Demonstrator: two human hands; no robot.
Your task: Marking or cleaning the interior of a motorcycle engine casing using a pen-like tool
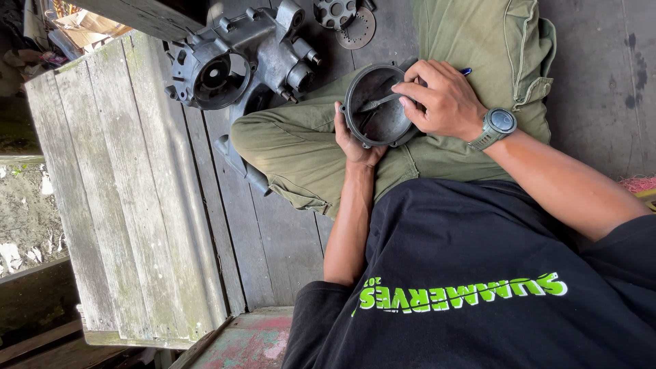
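Seated person's left hand [355,140] is gripping a round dark metal cover [378,104] on their lap w/ fingers closed, right hand [441,99] pinching a thin tool [380,102] inside it; scraping apparently underway, grime remaining.

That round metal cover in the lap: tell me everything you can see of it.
The round metal cover is a shallow, dish-shaped part of dull grey cast metal, dark and grimy inside, with a raised rim and small lugs along its edge. It faces open side up over the green-trousered legs. The left hand cups it from beneath at the near edge. The right hand rests on its far rim and holds a slim metal tool whose flat tip lies inside the bowl.
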